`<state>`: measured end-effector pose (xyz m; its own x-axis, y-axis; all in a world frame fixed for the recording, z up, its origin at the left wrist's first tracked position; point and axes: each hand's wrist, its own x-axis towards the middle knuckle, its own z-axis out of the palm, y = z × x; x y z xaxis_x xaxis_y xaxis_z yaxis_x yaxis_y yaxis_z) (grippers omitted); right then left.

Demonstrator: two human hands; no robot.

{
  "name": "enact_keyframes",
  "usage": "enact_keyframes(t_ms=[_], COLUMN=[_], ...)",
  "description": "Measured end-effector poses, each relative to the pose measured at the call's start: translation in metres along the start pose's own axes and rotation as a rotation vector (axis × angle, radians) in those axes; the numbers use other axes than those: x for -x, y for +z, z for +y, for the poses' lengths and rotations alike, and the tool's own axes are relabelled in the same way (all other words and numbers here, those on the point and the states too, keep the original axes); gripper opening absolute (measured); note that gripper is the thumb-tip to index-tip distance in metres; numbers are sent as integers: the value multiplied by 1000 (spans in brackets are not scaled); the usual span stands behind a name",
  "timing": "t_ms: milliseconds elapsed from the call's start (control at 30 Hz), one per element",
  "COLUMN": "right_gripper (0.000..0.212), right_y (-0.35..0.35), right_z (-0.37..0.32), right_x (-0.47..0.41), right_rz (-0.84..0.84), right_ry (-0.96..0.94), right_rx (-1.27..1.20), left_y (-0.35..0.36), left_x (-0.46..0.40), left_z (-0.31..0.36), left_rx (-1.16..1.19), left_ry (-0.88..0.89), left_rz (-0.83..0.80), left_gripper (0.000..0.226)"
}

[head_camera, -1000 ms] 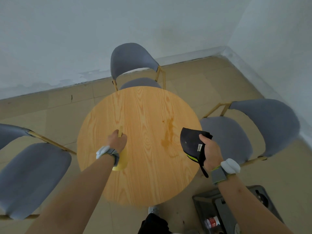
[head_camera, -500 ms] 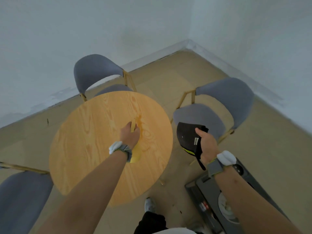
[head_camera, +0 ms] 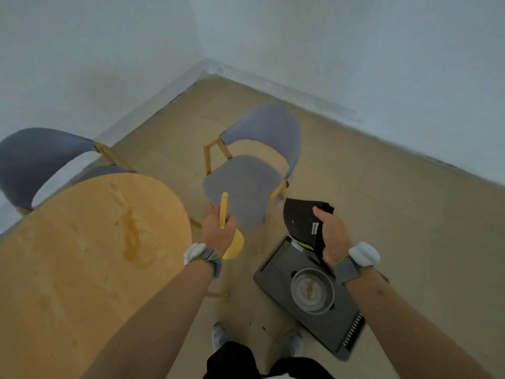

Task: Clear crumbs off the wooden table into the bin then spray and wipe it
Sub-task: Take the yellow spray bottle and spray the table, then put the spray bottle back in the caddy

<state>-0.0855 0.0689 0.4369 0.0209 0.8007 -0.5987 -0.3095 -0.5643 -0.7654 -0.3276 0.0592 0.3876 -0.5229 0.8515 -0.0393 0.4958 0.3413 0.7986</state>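
The round wooden table (head_camera: 68,255) fills the lower left, with a darker stain (head_camera: 131,236) near its middle. My left hand (head_camera: 217,231) grips a yellow hand brush (head_camera: 228,233) by its handle, held off the table's right edge over the floor. My right hand (head_camera: 332,232) holds a black dustpan (head_camera: 302,220) tilted, above the far end of a grey bin (head_camera: 308,294) on the floor. The bin's lid has a round opening (head_camera: 313,289) with pale scraps inside.
A grey chair (head_camera: 251,184) with yellow wooden legs stands just beyond my hands. Another grey chair (head_camera: 38,160) sits behind the table at the far left. Tan floor runs to white walls meeting in a corner. My shoes (head_camera: 221,336) show at the bottom.
The view has swung right, away from the table. My left hand lifted the brush off the tabletop and past its right edge. My right hand carried the dustpan over the bin.
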Motion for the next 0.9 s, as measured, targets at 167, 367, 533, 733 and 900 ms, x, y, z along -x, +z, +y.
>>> enact_keyframes(t_ms=[167, 367, 533, 733, 900], right_gripper=[35, 38, 29, 25, 24], right_y=[-70, -142, -198, -248, -273], right_z=[-15, 3, 30, 81, 119], right_x=[-7, -8, -24, -46, -65], right_rz=[135, 281, 472, 615, 684], right_ry=[3, 23, -11, -48, -58], right_rx=[-104, -270, -337, -446, -477], left_y=[73, 152, 244, 324, 376], left_x=[22, 47, 73, 111, 132], left_z=[35, 47, 58, 33, 15], left_rx=[-14, -78, -83, -39, -1], left_ry=[32, 134, 189, 221, 225], left_rz=[-111, -445, -655, -788, -900], left_gripper=[29, 42, 33, 34, 29])
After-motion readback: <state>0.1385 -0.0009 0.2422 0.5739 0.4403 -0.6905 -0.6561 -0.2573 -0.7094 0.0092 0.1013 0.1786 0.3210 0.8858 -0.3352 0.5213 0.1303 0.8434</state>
